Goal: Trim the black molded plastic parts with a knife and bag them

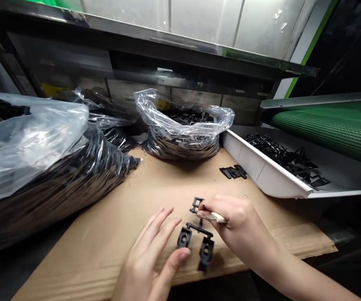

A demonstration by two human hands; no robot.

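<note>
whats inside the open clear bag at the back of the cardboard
Loose black plastic parts fill the clear bag, heaped near its open mouth. The crinkled, glaring plastic and the top layer hide whatever lies at the bottom.

Right hand (pixel 237 221) pinches a black plastic piece (pixel 197 205), perhaps with a pale tool (pixel 217 217); left hand (pixel 155 255) spread.

Clear bag of black parts (pixel 183 129) upper centre, bigger bags (pixel 42 159) at left. White tray (pixel 262 170) with loose black pieces (pixel 287 159) at right, green conveyor belt (pixel 324 125) behind. Small black stack (pixel 233 171) on cardboard-covered counter (pixel 105 217).
</note>
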